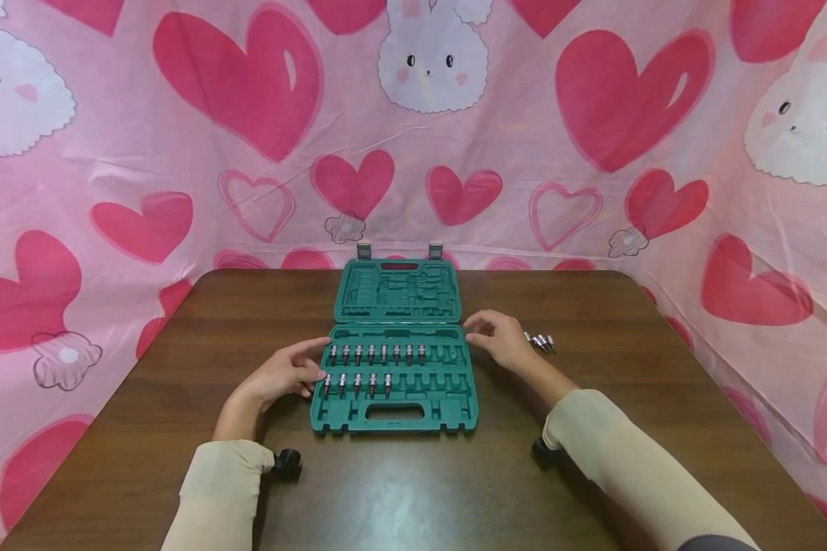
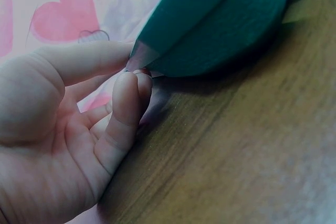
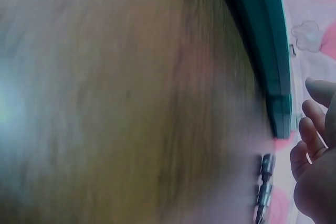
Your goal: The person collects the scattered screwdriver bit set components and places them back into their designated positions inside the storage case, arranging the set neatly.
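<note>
A green tool case lay open in the middle of the brown table, its lid folded away to the far side. Thirteen socket bits were seated in its tray: eight in the far row, five in the near row, with slots to their right unfilled. A few loose bits were left just right of the case. The left hand was laid against the case's left edge, fingers loosely curled and touching it; the right hand was held relaxed at the right edge, holding nothing.

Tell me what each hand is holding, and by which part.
The left hand touches the green tool case at its left edge; no closed grip shows. The right hand hovers at the case's right edge, holding nothing.
</note>
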`<state>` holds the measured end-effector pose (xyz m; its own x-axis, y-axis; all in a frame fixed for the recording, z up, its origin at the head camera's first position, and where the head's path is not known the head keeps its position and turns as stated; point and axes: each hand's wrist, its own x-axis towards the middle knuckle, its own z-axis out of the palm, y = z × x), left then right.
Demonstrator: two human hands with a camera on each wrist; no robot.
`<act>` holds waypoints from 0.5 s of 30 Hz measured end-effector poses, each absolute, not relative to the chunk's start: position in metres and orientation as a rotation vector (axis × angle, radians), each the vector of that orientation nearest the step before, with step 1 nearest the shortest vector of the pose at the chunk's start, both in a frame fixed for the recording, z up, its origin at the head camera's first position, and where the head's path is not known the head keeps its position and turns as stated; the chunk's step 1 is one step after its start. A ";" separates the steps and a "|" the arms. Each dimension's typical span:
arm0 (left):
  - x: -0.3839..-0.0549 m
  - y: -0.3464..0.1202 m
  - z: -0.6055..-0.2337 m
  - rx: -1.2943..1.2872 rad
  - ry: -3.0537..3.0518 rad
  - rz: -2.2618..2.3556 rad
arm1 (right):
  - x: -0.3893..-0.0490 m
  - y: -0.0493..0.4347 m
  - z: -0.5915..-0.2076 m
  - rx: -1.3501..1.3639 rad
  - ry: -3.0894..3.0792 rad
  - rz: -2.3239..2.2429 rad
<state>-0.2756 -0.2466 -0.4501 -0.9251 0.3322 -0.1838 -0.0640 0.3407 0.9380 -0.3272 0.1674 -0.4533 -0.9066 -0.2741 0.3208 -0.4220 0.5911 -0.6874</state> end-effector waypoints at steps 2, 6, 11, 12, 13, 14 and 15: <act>-0.275 -0.246 -0.449 0.242 2.266 1.611 | -0.328 0.172 -0.454 0.571 -2.636 1.207; -0.275 -0.247 -0.447 0.275 2.263 1.611 | -0.328 0.180 -0.453 0.564 -2.632 1.204; -0.274 -0.246 -0.446 0.263 2.262 1.613 | -0.329 0.191 -0.450 0.528 -2.657 1.172; -0.274 -0.246 -0.446 0.262 2.262 1.613 | -0.329 0.194 -0.450 0.513 -2.662 1.169; -0.274 -0.245 -0.446 0.261 2.261 1.615 | -0.330 0.196 -0.450 0.495 -2.669 1.158; -0.275 -0.245 -0.446 0.262 2.260 1.617 | -0.331 0.198 -0.449 0.474 -2.676 1.154; -0.275 -0.245 -0.447 0.261 2.259 1.619 | -0.332 0.200 -0.449 0.461 -2.682 1.147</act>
